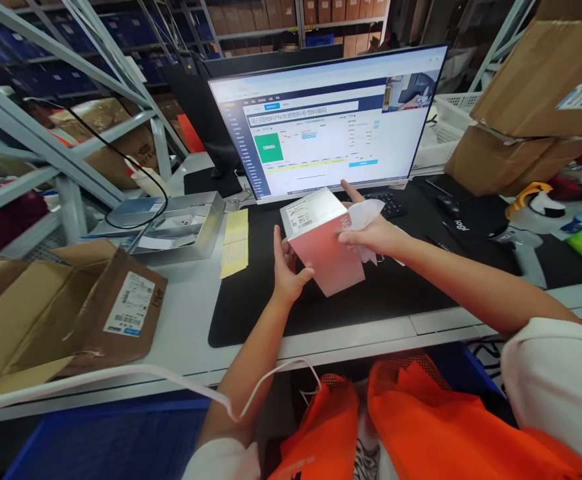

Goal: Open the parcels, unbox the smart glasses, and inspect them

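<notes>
A pink-red and white carton (pixel 327 257) is held tilted above the black desk mat (pixel 251 310). On its white end, facing up, is a printed label with a barcode. My left hand (pixel 289 270) grips the carton's left side, its thumb toward the front and some fingers hidden behind. From the right, my right hand (pixel 371 230) holds the carton with the thumb on its printed face and the index finger raised. A crumpled, translucent white piece (pixel 367 215), perhaps plastic film or a backing sheet, sticks out at that hand.
A lit monitor (pixel 321 127) stands behind the carton, with a keyboard (pixel 391 203) partly hidden below it. Left are yellow label sheets (pixel 235 243), a grey tray (pixel 191 230) and an open cardboard box (pixel 115 310). Right lie a mouse (pixel 448 205) and a scanner (pixel 528 257). A white cable (pixel 171 377) crosses in front.
</notes>
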Available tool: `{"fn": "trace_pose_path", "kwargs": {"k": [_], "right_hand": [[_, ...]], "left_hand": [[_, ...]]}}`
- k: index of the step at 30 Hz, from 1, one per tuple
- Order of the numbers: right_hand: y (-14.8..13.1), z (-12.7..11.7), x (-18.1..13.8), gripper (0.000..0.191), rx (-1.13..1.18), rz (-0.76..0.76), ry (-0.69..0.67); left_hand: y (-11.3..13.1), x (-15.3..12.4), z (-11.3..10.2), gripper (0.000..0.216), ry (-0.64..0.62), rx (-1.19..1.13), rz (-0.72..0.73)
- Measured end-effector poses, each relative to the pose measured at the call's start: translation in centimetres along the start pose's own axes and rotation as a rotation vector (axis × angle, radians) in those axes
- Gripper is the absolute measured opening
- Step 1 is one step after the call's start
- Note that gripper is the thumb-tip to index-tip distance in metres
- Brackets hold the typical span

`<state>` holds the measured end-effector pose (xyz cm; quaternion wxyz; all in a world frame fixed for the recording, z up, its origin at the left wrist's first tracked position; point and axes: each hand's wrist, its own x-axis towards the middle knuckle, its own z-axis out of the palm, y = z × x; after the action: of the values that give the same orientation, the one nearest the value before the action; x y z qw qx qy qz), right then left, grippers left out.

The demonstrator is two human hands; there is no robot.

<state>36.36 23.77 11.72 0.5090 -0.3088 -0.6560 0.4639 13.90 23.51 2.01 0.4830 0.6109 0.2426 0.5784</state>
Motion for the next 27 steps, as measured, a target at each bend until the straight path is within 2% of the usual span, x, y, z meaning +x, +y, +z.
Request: {"fn": "trace_pose_path", "kwargs": {"k": [5,9,14,18,22,25,27], "right_hand": [[0.4,0.0,-0.1,0.137,-0.064,-0.029,0.051],[0.3,-0.8,0.1,0.133,0.008,0.023,-0.096],[-0.4,-1.4,-0.3,0.133,-0.002,0.004,-0.130],[-0.9,-1.3,-1.2,0.140,-0.045,-0.050,-0.141],[-1.3,-1.4,-1.7,0.145,-0.158,0.012,-0.157],[-1.8,-1.7,-1.8,0.146,-0.147,-0.072,-0.161],[-2.1,-1.9,-1.9,0.142,-0.144,-0.089,-0.157]], "left_hand": [[1.1,0.2,0.4,0.137,0.043,0.068,-0.019],[2.7,0.9,-0.3,0.141,0.085,0.110,0.000],[4.7,1.3,-0.8,0.144,0.055,0.172,0.000],[4.9,1.3,-0.9,0.139,0.111,0.257,0.201],[4.4,2.1,-0.9,0.137,0.059,0.260,0.241],[5.1,2.9,-0.4,0.137,0.056,0.252,0.375],[6.0,3.7,0.2,0.126,0.012,0.243,0.449]]}}
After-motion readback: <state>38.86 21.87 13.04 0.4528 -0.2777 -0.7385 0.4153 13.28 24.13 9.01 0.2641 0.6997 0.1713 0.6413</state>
